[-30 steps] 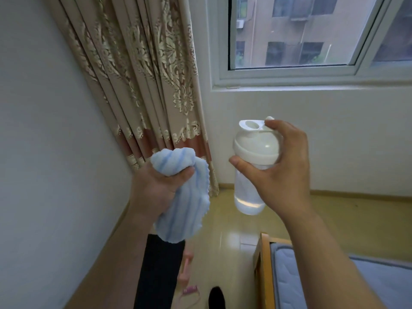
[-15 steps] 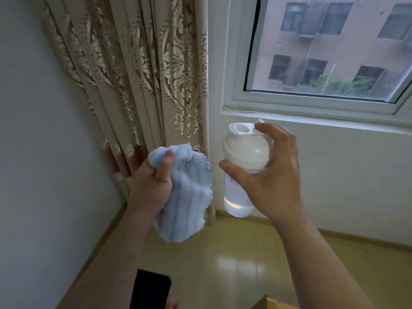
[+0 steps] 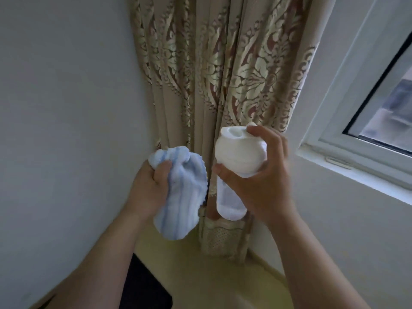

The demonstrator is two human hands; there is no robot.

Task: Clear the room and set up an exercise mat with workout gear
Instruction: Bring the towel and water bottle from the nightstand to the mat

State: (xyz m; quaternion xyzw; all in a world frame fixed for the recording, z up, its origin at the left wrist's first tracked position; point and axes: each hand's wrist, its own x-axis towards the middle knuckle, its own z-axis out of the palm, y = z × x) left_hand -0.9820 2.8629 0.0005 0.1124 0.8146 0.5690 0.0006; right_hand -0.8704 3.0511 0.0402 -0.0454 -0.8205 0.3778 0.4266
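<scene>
Our left hand (image 3: 149, 188) bunches the blue striped towel (image 3: 180, 197) in a tight grip; our right hand (image 3: 260, 181) grips the white shaker bottle (image 3: 236, 157) upright, just beside it, before the patterned curtain (image 3: 223, 74).

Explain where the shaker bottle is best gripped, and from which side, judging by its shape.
Probably grip the shaker bottle around its domed lid from its right, as the right hand does. The lid bulges wider than the clear body below, giving the grip a shoulder to catch. On its left the left hand holds a blue striped cloth close by.
</scene>
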